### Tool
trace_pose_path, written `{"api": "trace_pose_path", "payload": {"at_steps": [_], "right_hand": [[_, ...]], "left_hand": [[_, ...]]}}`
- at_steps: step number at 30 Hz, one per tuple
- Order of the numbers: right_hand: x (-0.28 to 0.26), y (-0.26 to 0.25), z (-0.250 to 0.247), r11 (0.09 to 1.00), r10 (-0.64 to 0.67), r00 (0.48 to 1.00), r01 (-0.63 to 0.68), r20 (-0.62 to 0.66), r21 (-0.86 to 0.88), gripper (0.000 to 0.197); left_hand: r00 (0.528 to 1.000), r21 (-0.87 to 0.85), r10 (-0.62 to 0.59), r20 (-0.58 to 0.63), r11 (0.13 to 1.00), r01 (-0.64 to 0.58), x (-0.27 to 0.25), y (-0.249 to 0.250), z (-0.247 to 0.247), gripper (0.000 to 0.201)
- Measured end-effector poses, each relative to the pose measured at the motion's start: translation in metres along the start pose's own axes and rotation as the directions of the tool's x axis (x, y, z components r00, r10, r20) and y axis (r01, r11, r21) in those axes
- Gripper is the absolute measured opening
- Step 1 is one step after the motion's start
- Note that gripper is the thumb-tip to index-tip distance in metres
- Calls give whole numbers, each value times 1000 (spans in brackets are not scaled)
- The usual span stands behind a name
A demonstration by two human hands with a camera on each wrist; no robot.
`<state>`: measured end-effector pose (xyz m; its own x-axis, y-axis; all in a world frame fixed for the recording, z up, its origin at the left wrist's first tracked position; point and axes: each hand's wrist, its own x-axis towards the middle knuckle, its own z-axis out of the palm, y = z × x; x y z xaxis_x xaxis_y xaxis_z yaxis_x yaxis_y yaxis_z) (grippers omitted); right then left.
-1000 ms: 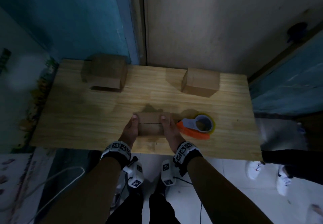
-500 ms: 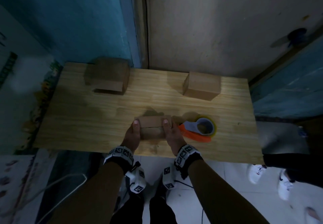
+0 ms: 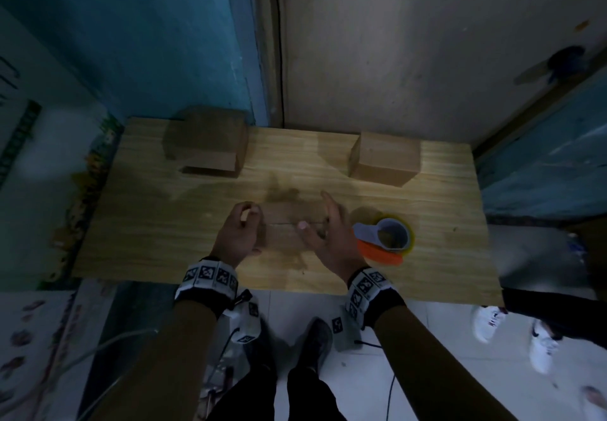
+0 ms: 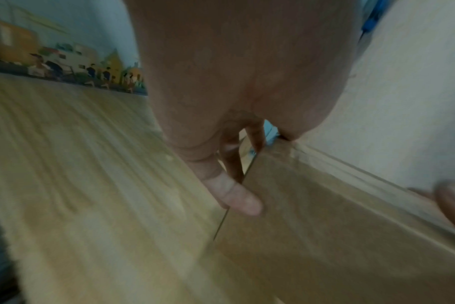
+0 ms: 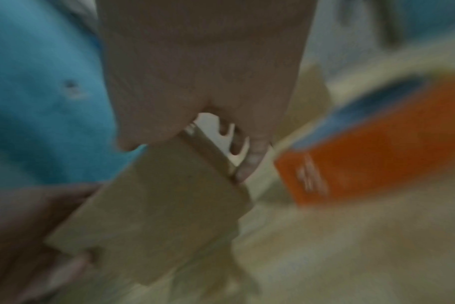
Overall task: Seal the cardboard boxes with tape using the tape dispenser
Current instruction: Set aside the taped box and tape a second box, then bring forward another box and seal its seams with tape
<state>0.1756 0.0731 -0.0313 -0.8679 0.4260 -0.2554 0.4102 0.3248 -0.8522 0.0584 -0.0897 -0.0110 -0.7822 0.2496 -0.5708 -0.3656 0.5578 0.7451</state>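
Observation:
A small cardboard box (image 3: 287,228) lies near the front middle of the wooden table (image 3: 157,230), a seam running across its top. My left hand (image 3: 241,233) holds its left end, thumb on top and curled fingers (image 4: 243,202) against the side of the box (image 4: 325,226). My right hand (image 3: 325,228) is at the right end, fingers straight and spread, thumb touching the top. The box (image 5: 164,205) shows blurred in the right wrist view. The tape dispenser (image 3: 382,240), orange and grey with a yellowish roll, lies on the table just right of my right hand; its orange body (image 5: 372,148) is untouched.
Two more cardboard boxes stand at the table's back: one at the left (image 3: 208,146), one at the right (image 3: 384,157). A wall rises right behind the table. Another person's white shoes (image 3: 489,322) are on the floor at the right.
My right hand's fingers have straightened and come away from the box's right end, which they pressed before. The left hand stays at the left end. The box has not moved.

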Motion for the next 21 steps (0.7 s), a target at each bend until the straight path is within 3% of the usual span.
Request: {"api": "trace_pose_path", "payload": {"at_steps": [2, 5, 8, 11, 13, 17, 21], "right_hand": [[6, -7, -12, 996, -68, 997, 71, 43, -63, 99], [19, -15, -30, 988, -62, 991, 77, 122, -131, 116], [37, -20, -46, 983, -26, 995, 43, 100, -178, 109], [59, -25, -62, 990, 33, 999, -28, 36, -138, 101], [76, -24, -72, 988, 90, 996, -91, -7, -127, 102], [107, -23, -76, 975, 103, 988, -124, -118, -184, 102], [131, -27, -66, 961, 50, 983, -96, -178, -260, 99]], "left_hand": [[1000, -18, 25, -20, 1000, -25, 6, 4, -3, 40], [993, -49, 108, -48, 993, -110, 11, 11, -3, 37], [982, -209, 183, -34, 960, -186, 13, 18, 1, 24], [992, -379, 125, -29, 917, -127, 19, 18, 1, 29], [989, -294, 128, -77, 945, -145, 27, 13, -2, 32], [953, -30, 251, -172, 965, -260, 47, 11, -10, 38], [917, 26, 346, -199, 937, -348, 67, 22, -18, 41]]}}
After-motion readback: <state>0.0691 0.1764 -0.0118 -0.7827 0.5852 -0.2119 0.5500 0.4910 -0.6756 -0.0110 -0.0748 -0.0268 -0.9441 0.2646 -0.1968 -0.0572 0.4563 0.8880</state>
